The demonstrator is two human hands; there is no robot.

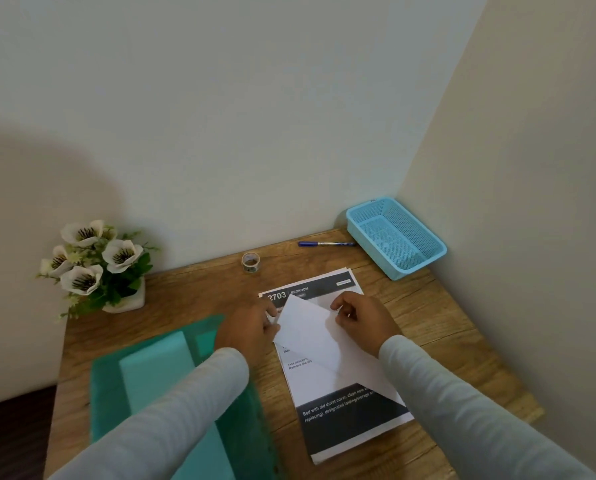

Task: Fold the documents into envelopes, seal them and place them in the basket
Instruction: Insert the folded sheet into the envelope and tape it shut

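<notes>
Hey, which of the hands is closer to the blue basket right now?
Right. The right hand pinches the folded sheet in front and left of the blue basket; the left hand holds the sheet's other edge, farther left.

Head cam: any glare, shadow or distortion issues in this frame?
Head view: no glare; a broad soft shadow falls on the wall above the flowers; wide-angle bowing shows at the table edges and the wall corner; the document heading is legible mid-frame; the sleeves look soft at the bottom.

White flowers in a pale pot sitting back-left on wooden worktop; blue pen lying by the back wall.
</notes>
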